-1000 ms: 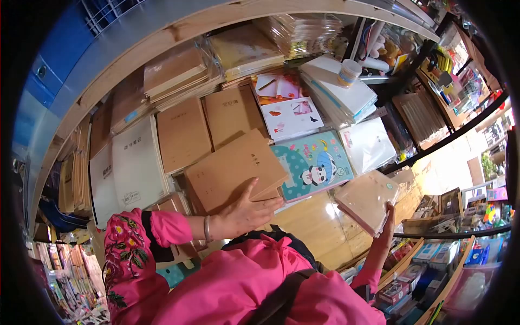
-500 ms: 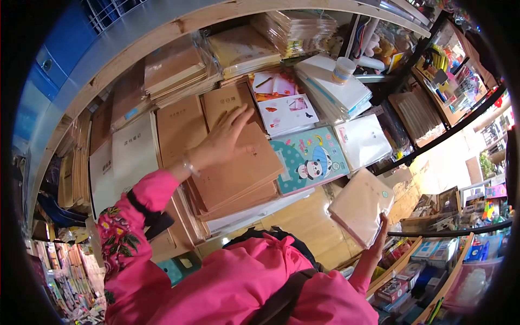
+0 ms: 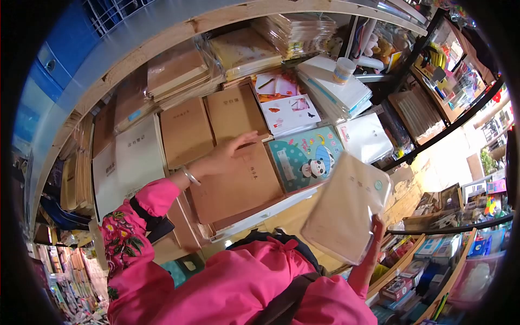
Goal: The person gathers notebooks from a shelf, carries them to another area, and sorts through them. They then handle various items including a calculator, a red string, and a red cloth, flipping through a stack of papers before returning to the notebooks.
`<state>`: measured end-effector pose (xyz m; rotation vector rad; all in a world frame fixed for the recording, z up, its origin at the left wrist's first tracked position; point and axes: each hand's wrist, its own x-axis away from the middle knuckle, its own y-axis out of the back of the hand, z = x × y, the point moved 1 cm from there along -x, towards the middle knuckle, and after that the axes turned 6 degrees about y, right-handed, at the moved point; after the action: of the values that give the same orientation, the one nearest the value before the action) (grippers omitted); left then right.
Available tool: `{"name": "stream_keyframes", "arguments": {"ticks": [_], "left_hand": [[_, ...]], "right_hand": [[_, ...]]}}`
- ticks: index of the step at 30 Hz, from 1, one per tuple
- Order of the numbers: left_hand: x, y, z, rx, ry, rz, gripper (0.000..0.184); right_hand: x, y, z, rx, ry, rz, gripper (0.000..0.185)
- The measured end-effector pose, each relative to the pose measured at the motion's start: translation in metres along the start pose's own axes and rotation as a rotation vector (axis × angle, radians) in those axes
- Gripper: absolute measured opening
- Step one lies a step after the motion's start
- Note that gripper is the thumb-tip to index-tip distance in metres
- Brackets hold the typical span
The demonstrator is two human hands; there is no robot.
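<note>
My left hand (image 3: 219,157), a bracelet at its wrist, lies with fingers stretched out over the far side of a stack of brown-covered notebooks (image 3: 244,187). In my right hand (image 3: 375,234) is a plastic-wrapped pack of brown notebooks (image 3: 344,208), gripped at its right edge and tilted in the air over the front of the display. Beside the brown stack lies a teal notebook with a panda (image 3: 306,157). Behind my left hand are two more brown notebook stacks, one on the left (image 3: 187,130) and one on the right (image 3: 234,114).
White-covered notebooks (image 3: 135,157) lie on the left. Wrapped bundles (image 3: 176,70) are piled along the back under a wooden shelf edge (image 3: 179,26). A small white tub (image 3: 344,70) stands on white packs at the back right. Boxed goods (image 3: 411,276) fill compartments at lower right.
My left hand has drawn back a little toward me, and the notebooks under it now lie more evenly stacked. The wrapped pack in my right hand has swung up and left.
</note>
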<state>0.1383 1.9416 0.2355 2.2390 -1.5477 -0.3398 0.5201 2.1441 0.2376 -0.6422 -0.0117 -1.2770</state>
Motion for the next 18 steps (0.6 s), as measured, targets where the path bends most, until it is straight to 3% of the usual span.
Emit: {"name": "stream_keyframes", "arguments": {"ticks": [3,5,7,9,11,13,15,17,18], "left_hand": [[0.010,0.026,-0.022,0.252,0.124,0.000,0.065],[0.027,0.040,-0.051,0.338,0.146,0.004,0.062],[0.043,0.048,-0.077,0.425,0.170,0.003,0.059],[0.059,0.055,-0.098,0.456,0.158,0.010,0.062],[0.063,0.068,-0.095,0.260,0.164,-0.016,0.061],[0.067,0.069,-0.053,-0.081,0.230,0.116,0.059],[0.070,0.064,-0.049,-0.197,0.170,0.065,0.068],[0.071,0.052,-0.054,-0.599,0.165,-0.047,0.077],[0.071,0.049,-0.055,-0.581,0.142,-0.057,0.082]], "right_hand": [[-0.036,0.006,-0.040,0.115,-0.024,0.116,0.040],[0.007,-0.075,-0.027,0.234,0.001,0.169,0.043],[0.047,-0.131,-0.032,-0.062,-0.131,0.393,0.042],[0.062,-0.141,-0.060,0.215,-0.347,0.557,0.046],[0.087,-0.156,-0.085,0.136,-0.352,0.974,0.043],[0.097,-0.166,-0.090,0.370,-0.714,1.097,0.042],[0.094,-0.164,-0.104,0.375,-0.674,1.160,0.044],[0.082,-0.164,-0.114,0.369,-0.639,1.067,0.046],[0.077,-0.162,-0.112,0.383,-0.633,1.039,0.046]]}}
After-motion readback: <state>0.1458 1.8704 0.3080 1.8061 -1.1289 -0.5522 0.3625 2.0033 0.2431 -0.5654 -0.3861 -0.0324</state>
